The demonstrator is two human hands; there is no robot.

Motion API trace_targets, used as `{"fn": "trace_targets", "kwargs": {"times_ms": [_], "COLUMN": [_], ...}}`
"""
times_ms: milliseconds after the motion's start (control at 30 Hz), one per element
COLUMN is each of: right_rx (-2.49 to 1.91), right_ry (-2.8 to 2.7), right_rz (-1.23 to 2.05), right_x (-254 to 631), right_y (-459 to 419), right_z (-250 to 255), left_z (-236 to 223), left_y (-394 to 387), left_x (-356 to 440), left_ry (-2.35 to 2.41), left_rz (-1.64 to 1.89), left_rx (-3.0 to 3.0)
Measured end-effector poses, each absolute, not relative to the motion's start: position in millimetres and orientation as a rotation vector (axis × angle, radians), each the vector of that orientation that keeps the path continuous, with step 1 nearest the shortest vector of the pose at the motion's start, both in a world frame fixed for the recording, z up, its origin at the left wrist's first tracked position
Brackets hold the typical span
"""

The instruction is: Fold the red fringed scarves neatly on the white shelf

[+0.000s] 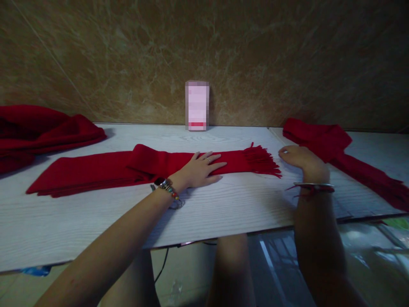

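A red scarf [96, 170] lies lengthwise on the white table, folded in layers, with a loose fold [147, 160] turned over near its middle. Its fringe [262, 160] spreads out at the right end. My left hand [201, 170] rests flat on the scarf just left of the fringe, fingers stretched out. To the right of the fringe, apart from it, my right hand [300, 157] is curled with thumb and fingers together, and I see nothing in it. Behind that hand lies another red scarf [319, 134], folded over at the top, its tail running to the right.
A bunched red cloth [47, 128] lies at the far left of the white table [96, 230]. A pale upright phone-like object [197, 106], blurred out, leans on the brown marbled wall [128, 51]. Clear plastic wrapping [367, 247] is below the table edge at right.
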State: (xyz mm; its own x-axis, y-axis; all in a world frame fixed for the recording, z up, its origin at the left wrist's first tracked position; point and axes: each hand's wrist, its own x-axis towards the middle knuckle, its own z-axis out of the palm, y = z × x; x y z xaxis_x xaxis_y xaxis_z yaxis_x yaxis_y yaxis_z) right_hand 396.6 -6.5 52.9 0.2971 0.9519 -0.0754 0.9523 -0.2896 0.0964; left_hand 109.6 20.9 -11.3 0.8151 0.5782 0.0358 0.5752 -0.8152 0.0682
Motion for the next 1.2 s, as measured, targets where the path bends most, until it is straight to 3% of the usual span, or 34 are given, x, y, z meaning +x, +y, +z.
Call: {"fn": "trace_targets", "kwargs": {"times_ms": [67, 200, 367, 533, 700, 767, 900, 1000, 1100, 1200], "right_rx": [2.481, 2.465, 2.42, 2.617, 2.592, 2.523, 2.506, 2.569, 2.425, 2.07], "right_ry": [1.889, 2.045, 1.793, 1.72, 1.959, 1.89, 1.743, 1.958, 2.536, 2.882], "right_rz": [-0.066, -0.613, -0.16, -0.1, -0.761, -0.642, -0.085, 0.126, 0.203, 0.06], "right_x": [386.0, 350.9, 355.4, 370.6, 347.8, 350.5, 377.9, 380.9, 355.4, 323.4], "right_y": [-5.5, -1.9, -4.5, -10.0, -4.3, -2.0, -2.7, -2.3, 4.1, 13.1], "right_z": [52.6, 45.7, 46.9, 56.8, 48.2, 44.5, 47.3, 49.5, 38.2, 14.5], "left_z": [-10.7, -10.3, -11.2, -12.3, -10.9, -10.5, -10.9, -11.5, -12.1, -13.2], "left_y": [20.6, 20.4, 20.9, 21.5, 21.0, 21.1, 21.3, 21.0, 20.7, 21.0], "left_x": [109.8, 110.4, 110.3, 109.4, 109.8, 110.0, 109.7, 109.4, 109.6, 110.2], "left_ry": [0.94, 0.936, 0.936, 0.933, 0.931, 0.934, 0.932, 0.93, 0.924, 0.914], "left_rz": [0.085, 0.094, 0.093, 0.107, 0.1, 0.092, 0.092, 0.102, 0.113, 0.134], "left_rx": [2.934, 2.935, 2.939, 2.942, 2.94, 2.937, 2.944, 2.951, 2.956, 2.965]}}
